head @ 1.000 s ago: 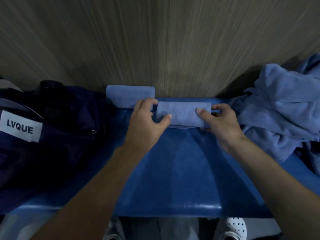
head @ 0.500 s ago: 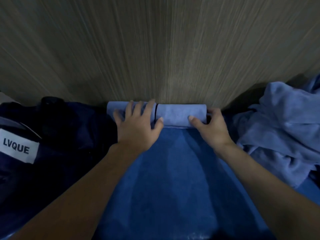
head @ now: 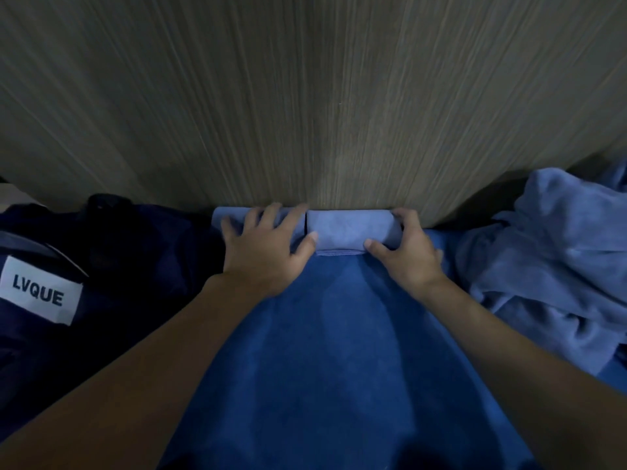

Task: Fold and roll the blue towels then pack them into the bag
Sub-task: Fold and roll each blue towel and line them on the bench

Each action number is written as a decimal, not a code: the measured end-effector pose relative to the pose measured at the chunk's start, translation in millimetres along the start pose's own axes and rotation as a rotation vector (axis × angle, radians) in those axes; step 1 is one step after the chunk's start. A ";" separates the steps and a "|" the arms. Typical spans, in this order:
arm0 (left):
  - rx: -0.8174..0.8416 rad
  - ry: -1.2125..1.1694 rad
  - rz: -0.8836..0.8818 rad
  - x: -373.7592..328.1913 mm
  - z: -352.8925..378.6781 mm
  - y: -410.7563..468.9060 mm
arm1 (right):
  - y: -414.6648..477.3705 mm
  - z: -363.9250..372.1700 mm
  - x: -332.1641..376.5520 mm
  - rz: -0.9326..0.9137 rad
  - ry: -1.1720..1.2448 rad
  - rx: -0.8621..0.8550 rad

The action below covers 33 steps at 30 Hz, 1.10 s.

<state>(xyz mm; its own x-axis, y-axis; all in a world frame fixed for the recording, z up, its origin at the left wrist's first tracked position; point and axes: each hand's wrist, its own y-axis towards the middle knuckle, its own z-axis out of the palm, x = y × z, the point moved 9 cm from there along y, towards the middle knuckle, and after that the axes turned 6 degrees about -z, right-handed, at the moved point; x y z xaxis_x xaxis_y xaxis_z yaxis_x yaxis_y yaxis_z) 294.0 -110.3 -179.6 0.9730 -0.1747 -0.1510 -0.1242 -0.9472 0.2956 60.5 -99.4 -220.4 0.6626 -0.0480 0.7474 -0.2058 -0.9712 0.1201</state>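
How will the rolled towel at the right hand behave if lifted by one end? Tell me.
The rolled towel is soft cloth, so it would probably sag, not stay stiff. Its loose edge shows along the near side, so it may unroll unless the right hand covers that flap.

A grey-brown wood-grain wall panel (head: 305,96) is standing upright behind a deep blue, velvety padded surface (head: 339,368), meeting its far edge.

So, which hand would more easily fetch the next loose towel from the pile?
Right, probably. The right hand lies beside the loose towel pile; the left hand rests on a rolled towel near the bag.
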 end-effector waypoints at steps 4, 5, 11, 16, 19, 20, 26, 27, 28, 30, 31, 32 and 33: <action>-0.001 -0.007 0.011 -14.1 5.6 1.7 | -3.5 -8.2 4.0 -0.015 0.091 -0.073; 0.004 0.002 0.009 -13.7 8.0 2.7 | -3.9 -9.1 3.0 -0.020 0.089 -0.090; 0.117 0.058 -0.005 -12.6 11.4 5.9 | -1.7 -4.0 1.3 -0.020 0.029 -0.029; 0.019 -0.006 0.063 -57.5 -30.0 14.3 | -14.8 -44.2 32.1 -0.164 0.022 -0.004; -0.005 -0.109 0.149 -115.6 -57.2 19.8 | -28.8 -100.8 49.0 -0.301 -0.069 -0.107; -0.010 -0.160 0.183 -139.1 -66.8 19.6 | -34.9 -123.3 52.3 -0.338 -0.105 -0.163; 0.012 -0.250 0.462 -280.1 -96.7 -3.4 | -76.9 -238.7 30.9 -0.319 -0.377 -0.361; 0.043 -0.234 0.490 -295.9 -92.2 -7.1 | -81.5 -250.8 20.0 -0.272 -0.435 -0.364; 0.082 -0.211 0.506 -308.4 -85.4 -10.5 | -85.6 -261.1 7.4 -0.210 -0.476 -0.362; 0.142 -0.157 0.506 -323.6 -69.6 -15.3 | -91.8 -275.7 -15.7 -0.106 -0.498 -0.333; 0.141 -0.138 0.500 -327.1 -64.6 -17.0 | -94.3 -280.3 -23.2 -0.084 -0.491 -0.315; 0.118 -0.138 0.496 -329.6 -63.2 -17.9 | -96.0 -284.2 -28.5 -0.072 -0.476 -0.303; 0.088 -0.163 0.489 -330.3 -65.0 -17.9 | -97.3 -287.1 -32.8 -0.060 -0.457 -0.292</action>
<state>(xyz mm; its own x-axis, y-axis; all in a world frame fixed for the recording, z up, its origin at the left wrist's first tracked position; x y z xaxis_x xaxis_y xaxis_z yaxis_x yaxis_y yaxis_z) -12.6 -18.2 -73.7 0.7551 -0.6353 -0.1617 -0.5793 -0.7621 0.2890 -148.0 63.7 -69.0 0.9116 -0.1540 0.3811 -0.3059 -0.8734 0.3789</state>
